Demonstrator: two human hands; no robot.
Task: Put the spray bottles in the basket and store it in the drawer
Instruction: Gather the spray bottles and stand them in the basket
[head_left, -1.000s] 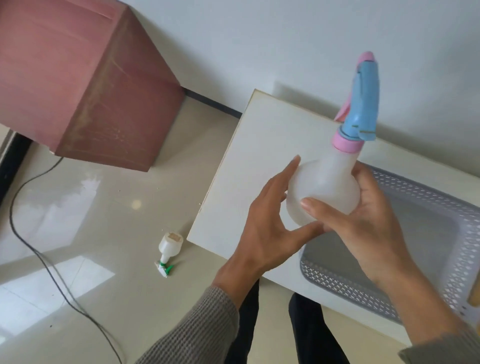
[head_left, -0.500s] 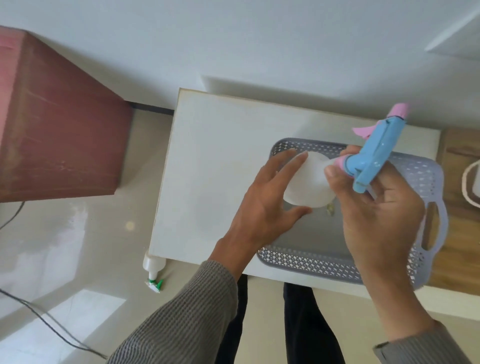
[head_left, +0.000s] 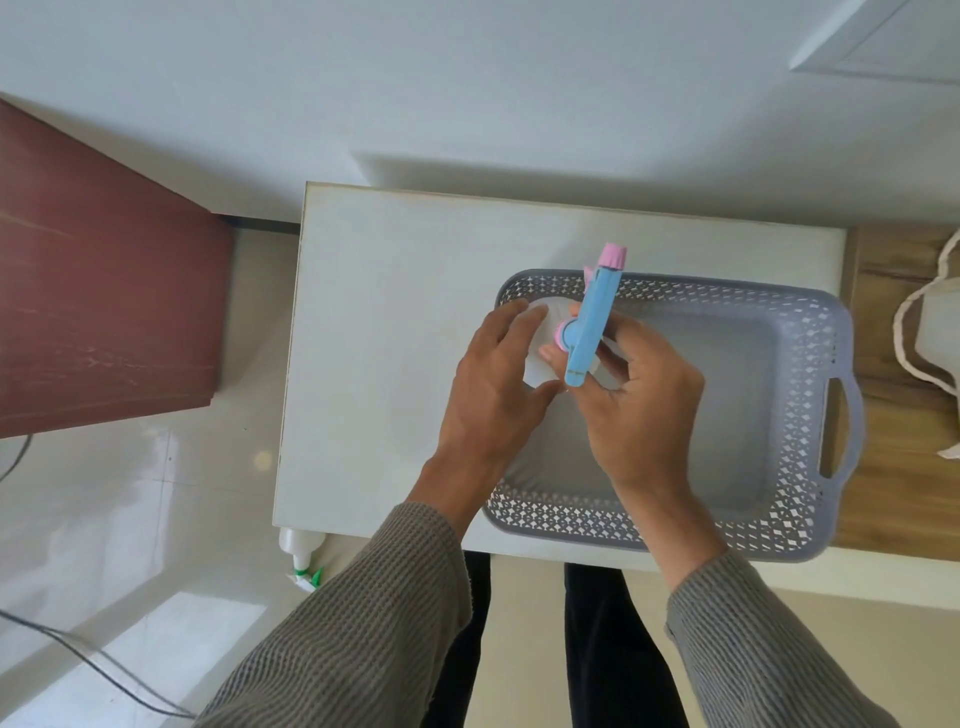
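A white spray bottle with a blue and pink spray head (head_left: 592, 322) stands upright in the left end of the grey perforated basket (head_left: 795, 415), which sits on the white cabinet top (head_left: 384, 332). My left hand (head_left: 498, 384) cups the bottle's white body from the left. My right hand (head_left: 644, 410) wraps the body from the right, just below the spray head. A second white bottle with a green nozzle (head_left: 301, 558) lies on the floor by the cabinet's front left corner, partly hidden under its edge.
A dark red cabinet (head_left: 104, 322) stands to the left. A wooden surface (head_left: 904, 374) with a white cloth bag (head_left: 935, 332) adjoins on the right. A black cable (head_left: 93, 665) runs over the tiled floor. My legs are below the cabinet's front edge.
Both hands carried the bottle from above the cabinet's left part rightwards and down into the basket's left end. It went from tilted to upright. The view swung right.
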